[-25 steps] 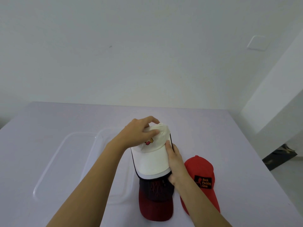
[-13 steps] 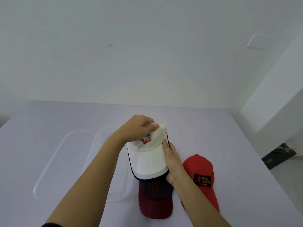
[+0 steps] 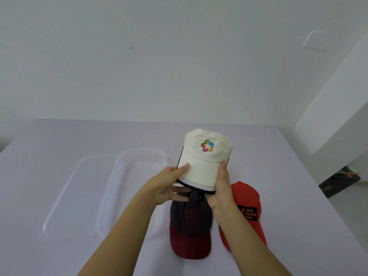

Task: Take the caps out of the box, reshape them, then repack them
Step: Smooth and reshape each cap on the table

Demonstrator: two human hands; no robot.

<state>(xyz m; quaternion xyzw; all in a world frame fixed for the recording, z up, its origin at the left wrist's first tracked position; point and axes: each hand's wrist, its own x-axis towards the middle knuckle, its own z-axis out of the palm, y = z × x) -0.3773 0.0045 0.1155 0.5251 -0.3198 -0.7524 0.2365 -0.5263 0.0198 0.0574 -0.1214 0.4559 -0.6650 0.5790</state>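
I hold the white cap up over the counter with both hands. My left hand grips the left side of its brim, with my thumb on top and my fingers underneath. My right hand grips the right side of the brim the same way. The cap has a little colorful badge on its front, and the brim has a thin black edge. Right under it, on the counter, lies a dark cap with a dark red brim. Just beside that one, on the right, lies a red cap with a black patch that has orange words on it. On the left sits the clear plastic box, and its clear lid lies flat next to it, touching its left side. Both are close to the dark cap.
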